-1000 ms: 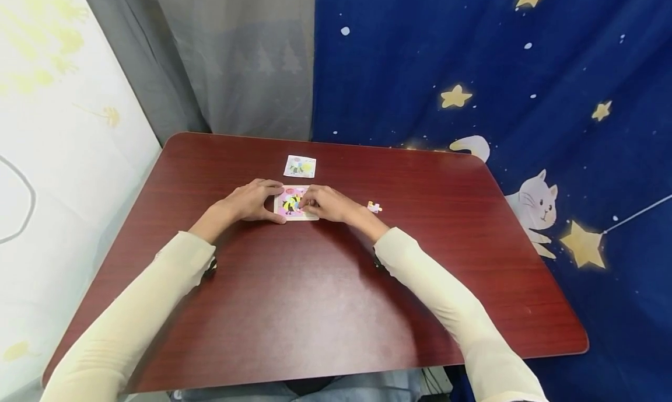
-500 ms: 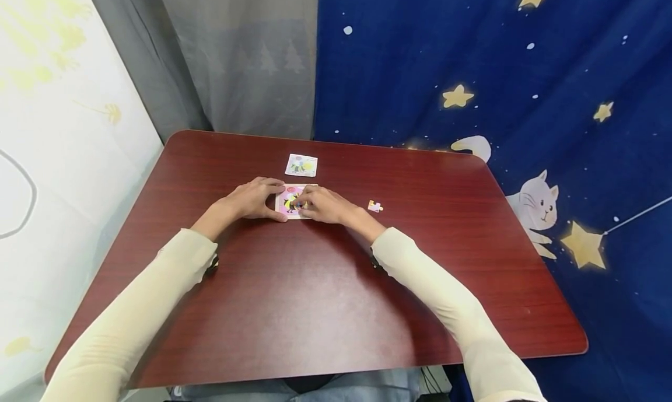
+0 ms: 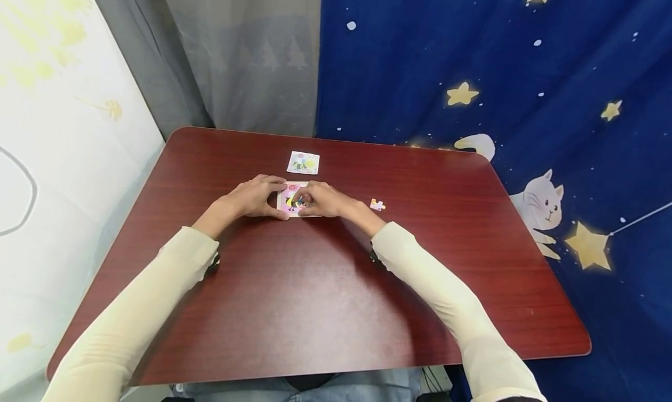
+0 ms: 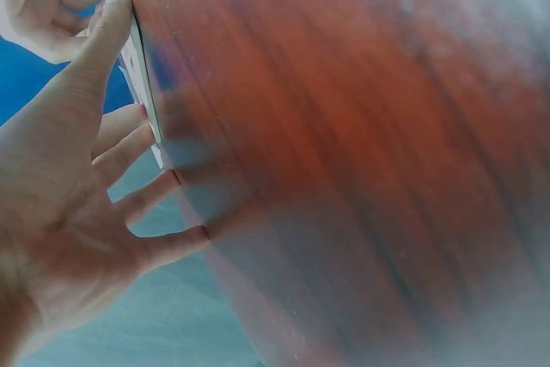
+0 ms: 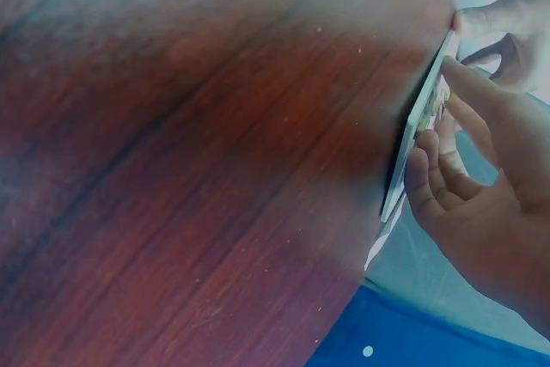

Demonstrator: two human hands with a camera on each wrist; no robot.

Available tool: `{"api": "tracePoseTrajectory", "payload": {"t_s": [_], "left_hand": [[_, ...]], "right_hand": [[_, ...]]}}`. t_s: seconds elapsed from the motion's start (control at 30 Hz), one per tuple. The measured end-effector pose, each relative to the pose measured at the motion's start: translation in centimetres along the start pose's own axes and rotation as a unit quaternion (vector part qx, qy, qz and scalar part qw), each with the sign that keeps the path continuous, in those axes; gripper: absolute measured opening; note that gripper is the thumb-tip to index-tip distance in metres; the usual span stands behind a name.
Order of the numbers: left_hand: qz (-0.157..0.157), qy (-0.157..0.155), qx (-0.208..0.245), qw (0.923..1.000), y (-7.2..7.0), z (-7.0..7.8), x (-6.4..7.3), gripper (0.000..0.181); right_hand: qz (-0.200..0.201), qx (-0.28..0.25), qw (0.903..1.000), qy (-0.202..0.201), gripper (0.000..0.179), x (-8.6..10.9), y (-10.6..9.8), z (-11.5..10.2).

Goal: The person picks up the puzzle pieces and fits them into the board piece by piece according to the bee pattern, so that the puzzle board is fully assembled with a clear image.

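Note:
A small jigsaw puzzle board (image 3: 284,202) with a pink bee picture and pale rim lies on the table in the head view. At its left end my left hand (image 3: 254,196) holds it, thumb on the near edge and fingers on the far edge. My right hand (image 3: 326,200) reaches over the right half, its fingers curled down on a puzzle piece mostly hidden beneath them. In the right wrist view, the thumb and fingers sit over the board (image 5: 411,135), seen nearly edge-on. Its thin edge (image 4: 144,75) shows beside the left hand's thumb in the left wrist view.
A loose puzzle piece (image 3: 377,205) in pink and orange lies right of the right hand. Behind the board lies a card (image 3: 303,163) with a bee picture. The reddish-brown table (image 3: 315,308) reaches back to grey and blue curtains (image 3: 388,58).
The right fingertips have slid a little to the left across the bee picture. The left hand keeps its place at the board's left end. The head view has shifted slightly.

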State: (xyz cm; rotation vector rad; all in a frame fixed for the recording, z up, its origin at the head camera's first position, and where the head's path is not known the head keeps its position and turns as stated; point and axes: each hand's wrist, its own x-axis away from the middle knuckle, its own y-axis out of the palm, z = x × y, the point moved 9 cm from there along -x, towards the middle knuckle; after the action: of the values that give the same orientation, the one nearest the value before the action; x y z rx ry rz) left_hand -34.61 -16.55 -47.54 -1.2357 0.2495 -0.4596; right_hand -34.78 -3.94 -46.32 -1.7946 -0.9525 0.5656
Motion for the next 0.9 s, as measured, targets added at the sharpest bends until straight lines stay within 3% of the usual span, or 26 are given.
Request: {"api": "tracePoseTrajectory", "payload": {"t_s": [0.3, 0.57, 0.9], "left_hand": [[-0.001, 0.003, 0.000, 1.0000, -0.06, 0.21, 0.06, 0.097], [-0.002, 0.002, -0.003, 1.0000, -0.05, 0.12, 0.23, 0.097], [0.001, 0.006, -0.003, 1.0000, -0.03, 0.05, 0.15, 0.096]], "right_hand": [[-0.003, -0.029, 0.9995, 0.012, 0.027, -0.05, -0.11, 0.32], [-0.018, -0.010, 0.9987, 0.046, 0.027, -0.38, -0.21, 0.80], [-0.033, 0.022, 0.9989, 0.025, 0.041, -0.38, -0.16, 0.06]]}}
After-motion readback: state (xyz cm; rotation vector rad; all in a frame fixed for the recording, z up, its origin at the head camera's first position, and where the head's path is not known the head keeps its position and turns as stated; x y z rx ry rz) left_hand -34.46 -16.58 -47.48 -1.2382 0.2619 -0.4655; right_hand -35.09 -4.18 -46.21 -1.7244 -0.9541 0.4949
